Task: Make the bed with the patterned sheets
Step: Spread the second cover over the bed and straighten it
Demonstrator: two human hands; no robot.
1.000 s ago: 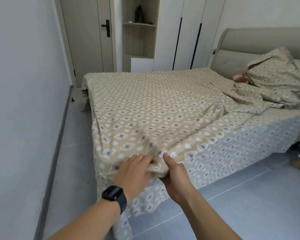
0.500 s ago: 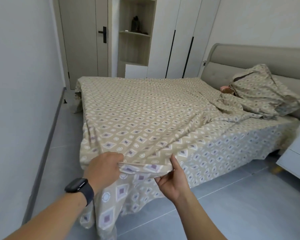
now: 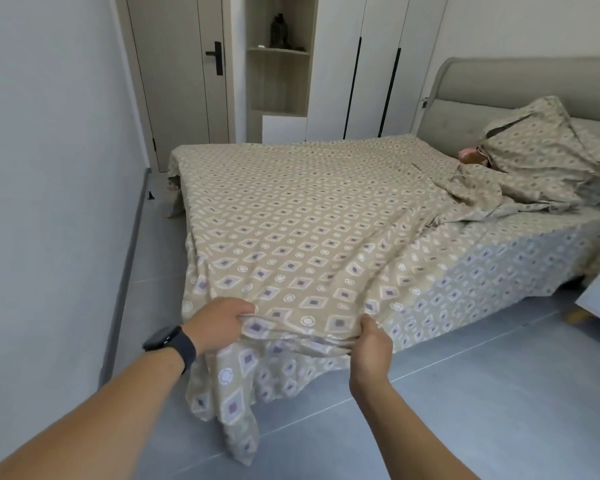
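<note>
The patterned sheet (image 3: 312,233) is spread over the bed (image 3: 520,258), its long axis running from the near foot corner toward the padded headboard (image 3: 499,84) at upper right; the surplus cloth hangs over the foot edge and trails to the grey floor (image 3: 465,410) at the near corner. The near hem is gripped at two places: the left hand (image 3: 219,323), a black watch (image 3: 170,342) on its wrist, is curled over a fold of the hem, and the right hand (image 3: 371,344) is clamped on the hem with the thumb on top and the fingers tucked beneath. A stretch of sheet is held taut between the two hands. A crumpled patterned pillow (image 3: 544,150) is propped against the headboard, with loose bunched cloth just beside it. A door (image 3: 177,71), an open shelf (image 3: 279,64) and wardrobe doors (image 3: 371,64) are seen beyond the bed. Compared with half a second earlier, the hands are set farther apart along the hem, the right hand's grip has turned from palm-up to knuckles-up, and the span between them is drawn flatter.
</note>
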